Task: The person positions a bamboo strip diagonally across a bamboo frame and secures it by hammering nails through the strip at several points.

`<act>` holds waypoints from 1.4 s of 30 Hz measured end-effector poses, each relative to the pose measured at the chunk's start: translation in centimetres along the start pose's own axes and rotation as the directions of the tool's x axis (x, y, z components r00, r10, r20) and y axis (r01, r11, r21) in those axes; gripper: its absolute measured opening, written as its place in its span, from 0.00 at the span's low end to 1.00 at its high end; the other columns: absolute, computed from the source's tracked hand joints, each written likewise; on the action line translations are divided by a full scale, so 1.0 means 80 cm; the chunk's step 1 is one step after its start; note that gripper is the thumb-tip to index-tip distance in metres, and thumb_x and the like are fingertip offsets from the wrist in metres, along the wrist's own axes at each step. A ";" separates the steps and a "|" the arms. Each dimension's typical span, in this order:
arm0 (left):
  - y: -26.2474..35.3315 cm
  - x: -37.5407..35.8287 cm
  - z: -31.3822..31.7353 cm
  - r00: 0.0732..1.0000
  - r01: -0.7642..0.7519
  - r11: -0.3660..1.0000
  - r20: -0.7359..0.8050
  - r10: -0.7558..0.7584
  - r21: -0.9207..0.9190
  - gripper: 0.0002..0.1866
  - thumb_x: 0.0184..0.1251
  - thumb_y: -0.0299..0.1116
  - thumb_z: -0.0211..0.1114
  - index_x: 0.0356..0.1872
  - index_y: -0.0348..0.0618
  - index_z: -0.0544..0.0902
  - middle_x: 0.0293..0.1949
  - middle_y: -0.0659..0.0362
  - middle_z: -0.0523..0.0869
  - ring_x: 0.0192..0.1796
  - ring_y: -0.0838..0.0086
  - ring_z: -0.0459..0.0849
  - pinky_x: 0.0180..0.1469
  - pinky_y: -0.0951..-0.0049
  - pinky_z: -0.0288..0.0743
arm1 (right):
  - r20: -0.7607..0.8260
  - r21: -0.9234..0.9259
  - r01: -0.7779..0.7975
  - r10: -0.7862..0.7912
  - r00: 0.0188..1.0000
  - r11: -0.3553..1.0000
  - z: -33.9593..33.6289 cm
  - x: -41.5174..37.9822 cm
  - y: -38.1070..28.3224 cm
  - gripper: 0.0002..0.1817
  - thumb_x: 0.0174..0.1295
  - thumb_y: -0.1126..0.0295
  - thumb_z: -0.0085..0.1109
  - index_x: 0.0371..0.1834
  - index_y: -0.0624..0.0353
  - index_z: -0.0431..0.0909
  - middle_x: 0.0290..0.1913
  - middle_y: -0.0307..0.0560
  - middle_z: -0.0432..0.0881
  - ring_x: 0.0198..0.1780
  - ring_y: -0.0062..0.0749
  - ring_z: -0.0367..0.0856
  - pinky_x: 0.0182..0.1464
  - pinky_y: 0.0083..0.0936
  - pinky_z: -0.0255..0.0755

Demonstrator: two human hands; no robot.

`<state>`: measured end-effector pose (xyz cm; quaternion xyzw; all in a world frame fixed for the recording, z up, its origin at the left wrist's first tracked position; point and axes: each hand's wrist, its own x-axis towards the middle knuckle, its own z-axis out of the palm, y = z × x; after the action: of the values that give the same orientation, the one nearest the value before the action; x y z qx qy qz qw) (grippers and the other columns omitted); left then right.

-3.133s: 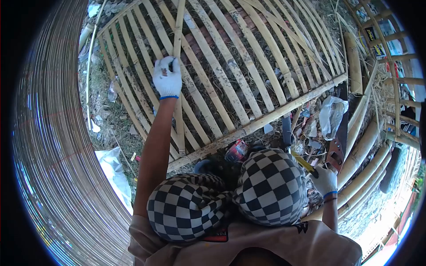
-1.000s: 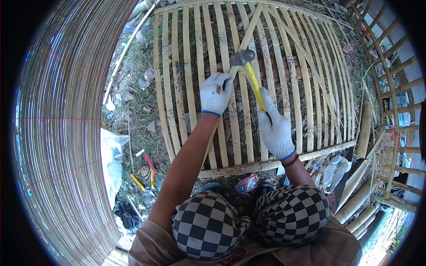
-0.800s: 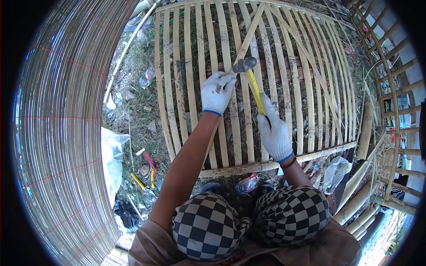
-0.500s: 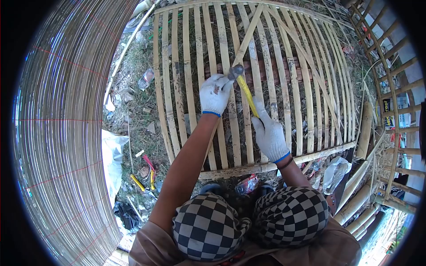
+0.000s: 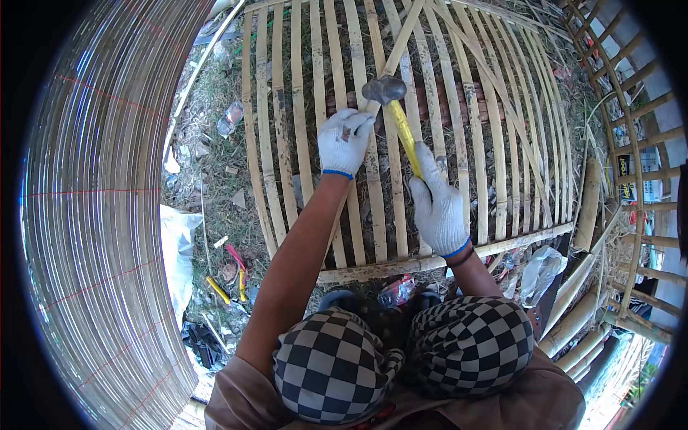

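Observation:
My right hand [image 5: 441, 211], in a white glove with a blue cuff, is wrapped round the yellow handle of a hammer [image 5: 401, 129]. The hammer's dark metal head is up over the slats, just beyond my left fingertips. My left hand [image 5: 342, 143], also gloved, rests on the bamboo slat panel [image 5: 378, 215] with thumb and fingers drawn together. Whatever those fingers pinch is too small or hidden to name. Under the hammer, a diagonal bamboo strip [image 5: 403, 36] crosses the upright slats.
A blind of thin sticks [image 5: 100, 236] stands along the left. Yellow-handled tools [image 5: 218, 290] and a white plastic sheet [image 5: 179, 251] lie on the littered ground. To the right are a clear plastic bag [image 5: 542, 276], bamboo poles [image 5: 573, 322] and a bamboo lattice [image 5: 638, 158].
The hammer head has risen away from my left fingertips and looks larger, closer to the camera. My left hand stays at the same slat, still closed.

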<state>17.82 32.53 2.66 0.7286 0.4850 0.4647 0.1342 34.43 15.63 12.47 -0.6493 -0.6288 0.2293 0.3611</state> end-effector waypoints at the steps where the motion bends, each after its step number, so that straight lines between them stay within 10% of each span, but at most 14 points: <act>1: 0.001 -0.001 -0.002 1.000 -0.001 1.000 0.012 0.000 0.014 0.06 0.68 0.34 0.80 0.42 0.46 0.96 0.43 0.54 0.94 0.46 0.56 0.93 0.53 0.60 0.87 | -0.009 -0.001 0.024 -0.024 1.000 1.000 0.007 -0.001 0.008 0.36 0.81 0.72 0.61 0.91 0.43 0.66 0.46 0.71 0.91 0.45 0.64 0.94 0.43 0.44 0.87; 12: 0.002 0.003 -0.002 1.000 -0.003 0.996 -0.015 0.002 -0.087 0.03 0.69 0.34 0.78 0.37 0.49 0.95 0.41 0.56 0.93 0.45 0.58 0.92 0.52 0.60 0.86 | 0.059 -0.019 -0.072 0.073 0.996 0.997 0.005 -0.003 0.001 0.35 0.80 0.73 0.62 0.90 0.46 0.68 0.54 0.73 0.89 0.45 0.63 0.94 0.45 0.44 0.87; 15: 0.006 0.007 -0.011 0.996 -0.010 0.990 0.089 -0.003 0.142 0.06 0.68 0.32 0.80 0.42 0.44 0.97 0.43 0.53 0.96 0.46 0.58 0.94 0.54 0.62 0.87 | -0.021 -0.013 0.092 -0.093 0.995 0.996 0.030 -0.008 0.037 0.35 0.80 0.73 0.62 0.90 0.46 0.68 0.50 0.72 0.90 0.39 0.61 0.93 0.41 0.44 0.85; 19: 0.000 0.000 0.001 1.000 -0.016 1.000 -0.009 0.016 -0.017 0.03 0.67 0.33 0.80 0.37 0.49 0.95 0.40 0.57 0.93 0.44 0.58 0.92 0.51 0.61 0.85 | 0.055 -0.042 -0.082 0.084 0.995 0.996 -0.011 0.000 -0.022 0.36 0.80 0.73 0.63 0.90 0.45 0.68 0.38 0.68 0.88 0.33 0.58 0.90 0.39 0.43 0.83; 20: -0.002 0.001 0.002 1.000 -0.025 0.999 -0.020 0.024 -0.023 0.03 0.67 0.34 0.80 0.38 0.50 0.95 0.40 0.57 0.93 0.44 0.58 0.92 0.51 0.60 0.86 | -0.090 0.022 0.093 -0.091 0.992 0.995 0.000 -0.004 -0.012 0.36 0.80 0.73 0.63 0.90 0.44 0.68 0.34 0.66 0.85 0.30 0.58 0.88 0.38 0.43 0.83; 42: 0.010 0.007 -0.006 0.996 -0.010 0.993 0.090 0.000 0.115 0.09 0.72 0.38 0.76 0.45 0.48 0.97 0.42 0.56 0.94 0.47 0.58 0.93 0.54 0.59 0.85 | -0.040 0.095 -0.141 0.146 0.989 0.985 0.025 -0.002 0.051 0.33 0.84 0.70 0.58 0.91 0.50 0.66 0.36 0.69 0.86 0.30 0.46 0.89 0.39 0.40 0.83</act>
<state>17.98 32.49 3.73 0.7566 0.5027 0.4029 0.1122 35.55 16.04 8.11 -0.6808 -0.5606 0.2683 0.3876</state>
